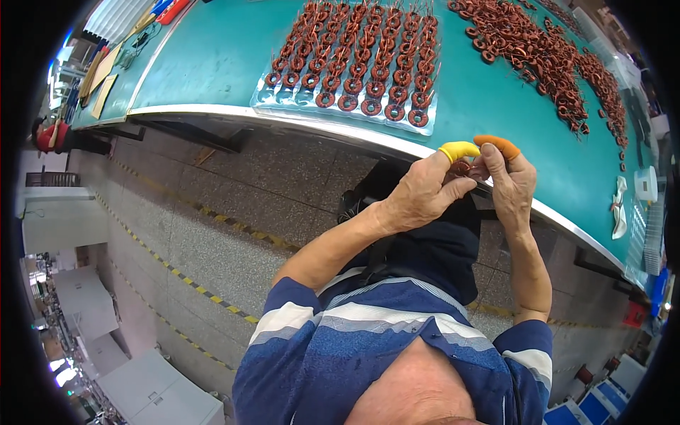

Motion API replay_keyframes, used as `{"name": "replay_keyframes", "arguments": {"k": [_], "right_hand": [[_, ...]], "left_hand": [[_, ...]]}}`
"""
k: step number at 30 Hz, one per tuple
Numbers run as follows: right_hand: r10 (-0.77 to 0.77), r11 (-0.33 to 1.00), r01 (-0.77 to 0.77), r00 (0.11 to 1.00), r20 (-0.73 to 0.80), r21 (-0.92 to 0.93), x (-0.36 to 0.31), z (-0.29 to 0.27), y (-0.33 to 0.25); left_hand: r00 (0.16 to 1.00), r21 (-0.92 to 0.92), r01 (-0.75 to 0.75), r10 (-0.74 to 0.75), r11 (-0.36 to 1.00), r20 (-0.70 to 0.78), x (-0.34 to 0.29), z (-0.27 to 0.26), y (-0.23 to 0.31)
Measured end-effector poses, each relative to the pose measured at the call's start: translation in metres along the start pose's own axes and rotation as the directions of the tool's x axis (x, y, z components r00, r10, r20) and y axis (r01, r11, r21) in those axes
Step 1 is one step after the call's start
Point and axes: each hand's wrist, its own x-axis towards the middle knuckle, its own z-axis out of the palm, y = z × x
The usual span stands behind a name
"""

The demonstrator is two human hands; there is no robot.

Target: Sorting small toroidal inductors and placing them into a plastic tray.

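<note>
Just over the bench's front edge, my two hands meet around a copper-wound ring coil [462, 168], partly hidden by the fingers. My left hand [419, 193], with a yellow cover on one fingertip, pinches the coil from the left. My right hand [513, 185], wearing an orange finger cover, closes on its right side; exactly what part those fingers grip is hard to see. Ahead and to the left, a clear plastic tray [290, 108] holds rows of similar coils [365, 53] with their wire ends pointing up. A few pockets at its near left corner hold no coil.
A large heap of loose coils [528, 53] spreads over the green bench [205, 64] at the far right. A white cloth [620, 207] and a white container [646, 184] lie at the right end. Another person [53, 136] stands at the far left.
</note>
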Motion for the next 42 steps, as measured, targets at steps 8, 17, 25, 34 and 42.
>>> {"name": "replay_keyframes", "arguments": {"k": [8,17,25,34,42], "right_hand": [[-0.7,0.479,0.602,0.701,0.136,-0.639,0.002,0.004,-0.003],[-0.494,0.754,0.444,0.869,0.028,-0.485,-0.009,0.001,-0.018],[-0.035,0.982,0.036,0.999,-0.012,0.185,-0.005,0.006,0.003],[0.053,0.904,-0.008,0.994,-0.093,0.427,-0.002,0.023,0.01],[0.035,0.937,-0.065,0.995,0.095,0.343,-0.008,0.024,0.016]], "left_hand": [[0.984,0.361,-0.037,0.096,0.932,-0.148,0.001,-0.007,0.001],[0.985,-0.11,0.136,-0.146,0.985,-0.091,0.001,-0.014,0.011],[0.977,-0.275,0.208,-0.214,0.939,0.006,0.001,-0.018,0.019],[0.981,-0.281,0.134,-0.166,0.95,-0.096,0.002,-0.028,0.017],[0.986,-0.189,0.155,-0.163,0.97,-0.025,0.001,-0.03,0.018]]}}
